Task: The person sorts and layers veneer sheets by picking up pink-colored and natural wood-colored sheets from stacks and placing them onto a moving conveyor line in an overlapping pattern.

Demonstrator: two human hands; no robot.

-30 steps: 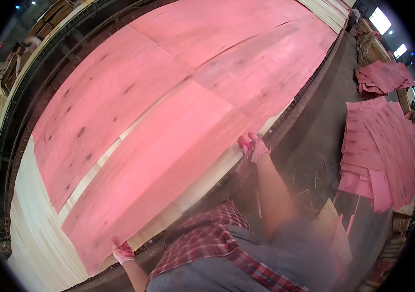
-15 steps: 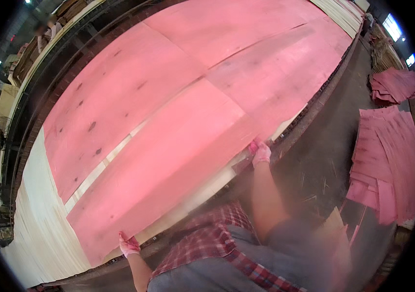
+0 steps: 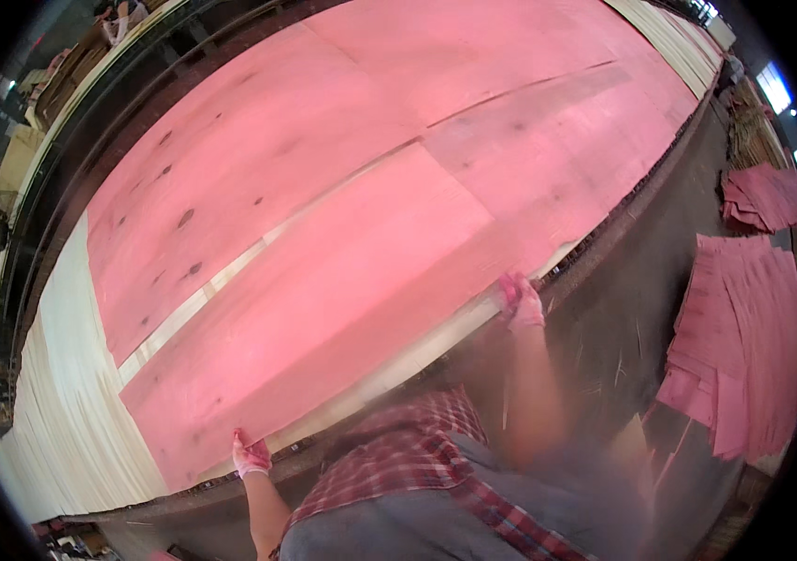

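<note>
A long pink veneer sheet (image 3: 323,290) lies along the near side of a wide layer of veneer, over cream-coloured veneer (image 3: 71,402). My left hand (image 3: 251,454), in a pale, pink-stained glove, pinches its near edge towards the left end. Farther right, my right hand (image 3: 522,301), gloved and pink-stained too, grips the same edge near the sheet's right end. The fingertips are partly hidden at the edge. Beyond the sheet, past a narrow cream gap, lies another pink sheet (image 3: 221,178) with dark knots. A third pink sheet (image 3: 548,140) adjoins on the right.
Stacked pink veneer sheets (image 3: 739,346) stand at the right, with a smaller pink pile (image 3: 768,196) behind them. Dark floor (image 3: 623,290) runs between the stacks and the work surface. A person (image 3: 122,19) is at the far left, beyond a dark rail.
The view has shifted slightly. Both hands keep their hold on the near edge. The cream strip along that edge shows wider beside my right hand, and the pink sheet sits slightly farther from me.
</note>
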